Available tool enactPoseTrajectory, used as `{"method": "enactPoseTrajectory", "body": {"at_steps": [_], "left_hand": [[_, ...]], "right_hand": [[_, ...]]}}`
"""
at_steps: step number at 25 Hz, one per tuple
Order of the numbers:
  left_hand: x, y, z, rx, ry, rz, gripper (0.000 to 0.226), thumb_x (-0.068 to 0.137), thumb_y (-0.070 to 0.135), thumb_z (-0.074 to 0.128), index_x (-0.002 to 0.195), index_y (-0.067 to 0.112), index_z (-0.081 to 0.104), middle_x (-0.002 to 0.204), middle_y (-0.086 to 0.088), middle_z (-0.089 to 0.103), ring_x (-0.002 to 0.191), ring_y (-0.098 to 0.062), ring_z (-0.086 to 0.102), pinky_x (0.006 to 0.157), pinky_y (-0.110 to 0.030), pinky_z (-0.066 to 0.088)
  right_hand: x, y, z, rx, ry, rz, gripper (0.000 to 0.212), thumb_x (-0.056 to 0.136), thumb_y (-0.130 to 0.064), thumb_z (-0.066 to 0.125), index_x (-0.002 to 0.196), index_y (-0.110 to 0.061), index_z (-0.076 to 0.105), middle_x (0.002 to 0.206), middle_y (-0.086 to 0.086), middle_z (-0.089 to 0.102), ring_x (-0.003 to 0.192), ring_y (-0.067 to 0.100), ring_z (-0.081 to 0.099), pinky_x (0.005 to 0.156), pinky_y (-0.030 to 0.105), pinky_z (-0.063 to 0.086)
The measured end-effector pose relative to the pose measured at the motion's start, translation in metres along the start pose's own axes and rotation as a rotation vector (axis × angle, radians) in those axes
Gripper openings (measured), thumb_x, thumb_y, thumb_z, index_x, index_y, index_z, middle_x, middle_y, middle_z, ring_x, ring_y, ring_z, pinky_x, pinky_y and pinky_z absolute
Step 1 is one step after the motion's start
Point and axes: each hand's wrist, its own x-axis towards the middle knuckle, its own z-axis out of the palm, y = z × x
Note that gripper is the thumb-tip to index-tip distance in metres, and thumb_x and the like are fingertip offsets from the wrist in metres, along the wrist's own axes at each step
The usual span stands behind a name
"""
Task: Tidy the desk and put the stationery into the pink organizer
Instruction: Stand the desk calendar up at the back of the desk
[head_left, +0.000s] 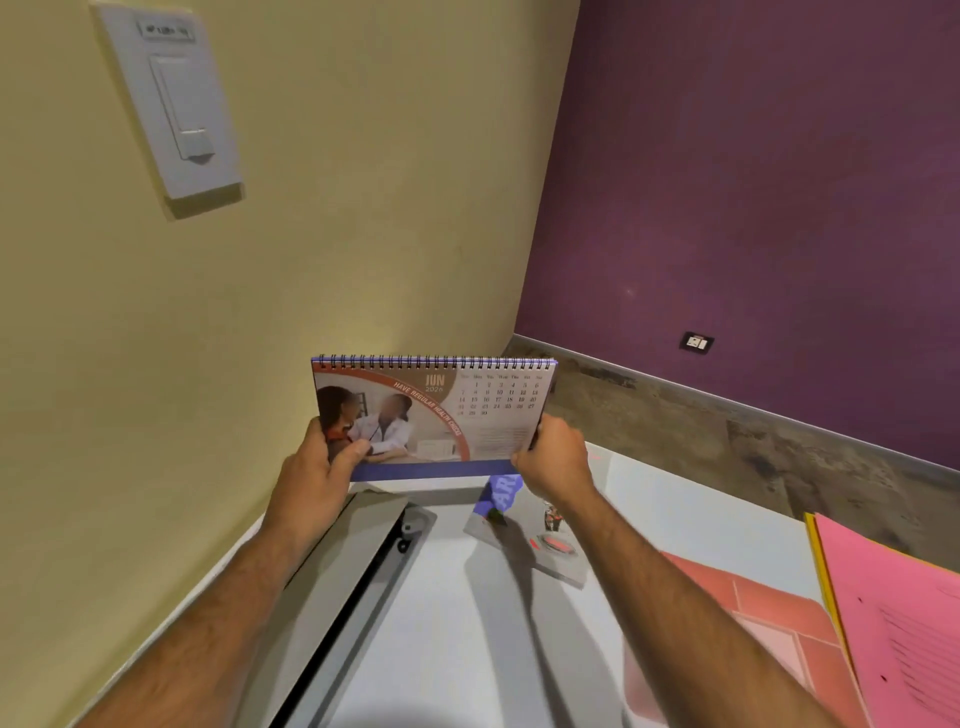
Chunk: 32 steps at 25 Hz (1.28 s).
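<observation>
Head view, items listed from left to right. Wall switch plate (169, 98): white, on the yellow wall, upper left. Left hand (317, 470): grips the lower left corner of the desk calendar (434, 413), thumb laid across the printed photo, fingers hidden behind. Desk calendar: spiral-bound, open at the June page, held upright in the air above the far edge of the white desk (675, 499), close to the yellow wall. Right hand (556, 457): pinches the calendar's lower right corner, fingers curled round the edge. Grey card (524, 540) with blue lettering and a red mark: lies flat on the desk under the right wrist. Pink organizer (748, 613): on the desk to the right of the right forearm, partly hidden by it, its dividers showing. Pink folder (893, 613): at the right edge, over a yellow sheet, just beside the organizer. Wall socket (697, 343): low on the purple wall.
</observation>
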Motion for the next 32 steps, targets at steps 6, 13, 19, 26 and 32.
{"method": "enactPoseTrajectory", "body": {"at_steps": [6,13,19,26,32], "left_hand": [[0.067,-0.044,0.044,0.029,0.049,-0.036,0.042,0.096,0.038,0.058,0.131,0.019,0.047,0.122,-0.006,0.065,0.092,-0.014,0.053,0.070,-0.024,0.043],[0.090,-0.083,0.076,0.083,0.105,-0.092,0.038,0.095,0.041,0.058,0.121,0.014,0.048,0.119,-0.009,0.066,0.099,-0.030,0.062,0.077,-0.031,0.043],[0.087,-0.086,0.089,0.091,0.108,-0.147,0.040,0.096,0.041,0.056,0.124,0.013,0.047,0.124,-0.008,0.064,0.108,-0.031,0.061,0.073,-0.029,0.042],[0.098,-0.087,0.087,0.079,0.113,-0.119,0.031,0.097,0.034,0.057,0.118,0.014,0.046,0.121,-0.010,0.063,0.090,-0.019,0.052,0.074,-0.031,0.041],[0.100,-0.096,0.084,0.099,0.058,-0.141,0.030,0.097,0.039,0.055,0.115,0.017,0.045,0.118,-0.010,0.064,0.090,-0.021,0.054,0.073,-0.033,0.043]], "right_hand": [[0.091,0.012,0.049,-0.014,-0.040,-0.034,0.032,0.080,-0.007,0.070,0.112,-0.013,0.067,0.119,0.007,0.070,0.107,0.030,0.065,0.093,0.038,0.056],[0.146,0.025,0.088,-0.006,-0.077,-0.076,0.031,0.079,-0.005,0.069,0.108,-0.016,0.069,0.115,0.004,0.072,0.107,0.027,0.066,0.090,0.038,0.057],[0.159,0.031,0.103,0.004,-0.127,-0.053,0.036,0.081,-0.001,0.072,0.113,-0.016,0.065,0.120,0.006,0.068,0.111,0.029,0.064,0.093,0.039,0.056],[0.170,0.027,0.110,0.051,-0.110,-0.017,0.038,0.083,0.001,0.067,0.117,-0.018,0.063,0.121,0.005,0.067,0.112,0.028,0.063,0.094,0.039,0.055],[0.168,0.029,0.113,0.074,-0.113,-0.003,0.044,0.081,0.001,0.067,0.120,-0.018,0.061,0.122,0.004,0.067,0.113,0.026,0.062,0.094,0.036,0.055]]}}
